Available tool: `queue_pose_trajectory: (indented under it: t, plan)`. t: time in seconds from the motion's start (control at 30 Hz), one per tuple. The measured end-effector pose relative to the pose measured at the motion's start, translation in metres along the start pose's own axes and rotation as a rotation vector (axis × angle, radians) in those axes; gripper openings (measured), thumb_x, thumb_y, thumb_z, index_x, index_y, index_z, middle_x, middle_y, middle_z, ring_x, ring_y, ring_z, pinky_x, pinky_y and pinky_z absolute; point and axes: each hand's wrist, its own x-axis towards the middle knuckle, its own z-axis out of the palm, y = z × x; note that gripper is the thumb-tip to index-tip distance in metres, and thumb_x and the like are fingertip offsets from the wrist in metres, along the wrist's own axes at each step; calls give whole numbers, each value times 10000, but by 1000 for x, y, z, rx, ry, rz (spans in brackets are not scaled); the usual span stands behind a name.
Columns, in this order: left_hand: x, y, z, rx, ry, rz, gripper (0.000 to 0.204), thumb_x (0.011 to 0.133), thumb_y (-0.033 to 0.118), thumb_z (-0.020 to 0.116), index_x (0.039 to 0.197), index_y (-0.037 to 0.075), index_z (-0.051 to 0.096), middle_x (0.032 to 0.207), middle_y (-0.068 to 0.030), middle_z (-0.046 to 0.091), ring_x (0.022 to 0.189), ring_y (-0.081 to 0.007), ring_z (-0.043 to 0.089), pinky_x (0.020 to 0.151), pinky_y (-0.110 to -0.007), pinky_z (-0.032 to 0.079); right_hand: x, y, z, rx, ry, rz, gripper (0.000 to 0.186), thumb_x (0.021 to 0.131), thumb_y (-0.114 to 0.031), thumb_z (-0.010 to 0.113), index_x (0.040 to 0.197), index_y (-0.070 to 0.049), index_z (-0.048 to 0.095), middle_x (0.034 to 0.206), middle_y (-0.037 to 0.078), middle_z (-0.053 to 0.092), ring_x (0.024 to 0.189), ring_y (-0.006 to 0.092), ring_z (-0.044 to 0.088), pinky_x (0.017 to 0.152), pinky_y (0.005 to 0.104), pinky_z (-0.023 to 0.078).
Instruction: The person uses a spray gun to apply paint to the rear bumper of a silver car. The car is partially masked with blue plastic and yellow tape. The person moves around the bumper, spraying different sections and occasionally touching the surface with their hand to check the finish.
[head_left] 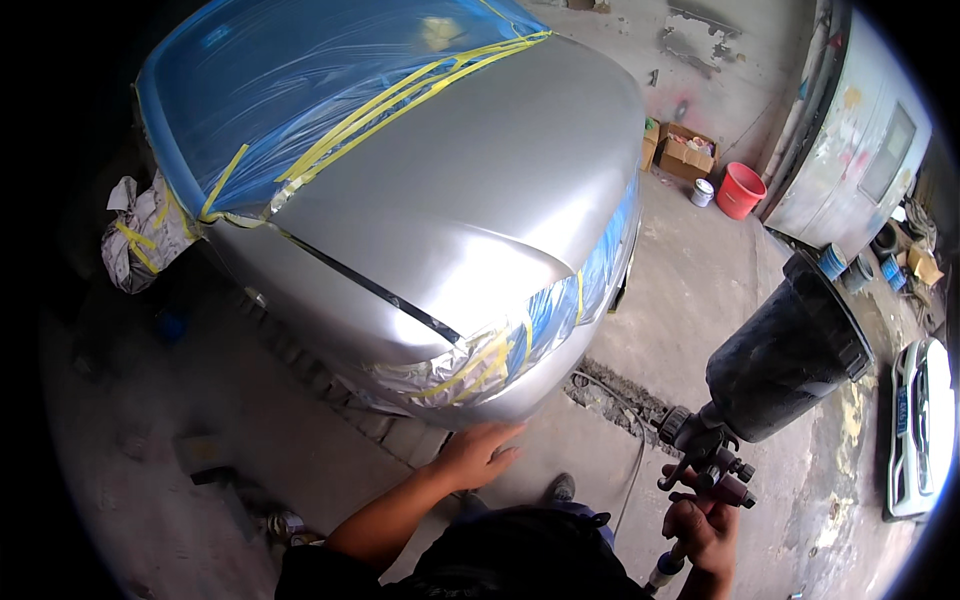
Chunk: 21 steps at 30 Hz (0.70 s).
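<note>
A silver car's bonnet (490, 180) fills the upper middle. Blue plastic film (310, 90) and yellow tape (380, 110) mask its windscreen, and more film and tape cover the front lights and grille. My left hand (478, 457) is open, fingers extended, just in front of the bumper (500, 400); whether it touches cannot be made out. On the right, my right hand (703, 530) grips a paint spray gun (712, 460) by its handle. A big black paint cup (785, 350) sits on top of the gun, tilted to the right.
A hose (630, 480) runs across the floor near my feet. By the back wall stand a cardboard box (690, 152), a small tin (702, 193) and a red bucket (740, 190). A loose white bumper (922, 430) lies at the far right. Wrapped covering hides the side mirror (150, 235).
</note>
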Motion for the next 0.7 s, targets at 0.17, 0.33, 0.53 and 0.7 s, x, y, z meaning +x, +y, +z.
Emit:
queue_pose_trajectory:
  t: [0.17,0.33,0.53,0.7]
  plan:
    - [-82,-32,15,-167,-2,-140,282,864,156,605,1127,57,610,941,-102,659,881,-264,642,769,-345,503,-32,-8,55,60,-43,12,453,850,-43,582,1256,72,417,1142,277,568,621,164,604,555,268,488]
    - [-129,-46,27,-247,-150,-272,265,864,209,602,1075,53,638,987,-136,659,910,-310,636,773,-379,508,-51,-10,88,154,-66,80,475,821,-79,645,1223,69,440,1145,287,557,717,191,618,581,279,506]
    - [-128,-55,26,-129,28,-201,255,854,197,607,1057,46,638,973,-129,654,884,-315,634,763,-375,510,-49,-6,84,97,-104,22,462,831,-57,630,1229,52,422,1154,283,542,683,187,615,552,270,501]
    - [-109,-38,3,32,350,-195,286,836,134,615,1104,33,614,1018,-147,637,895,-325,620,776,-393,501,-41,-2,68,44,-116,21,437,835,9,572,1235,45,402,1151,286,538,618,177,604,519,274,494]
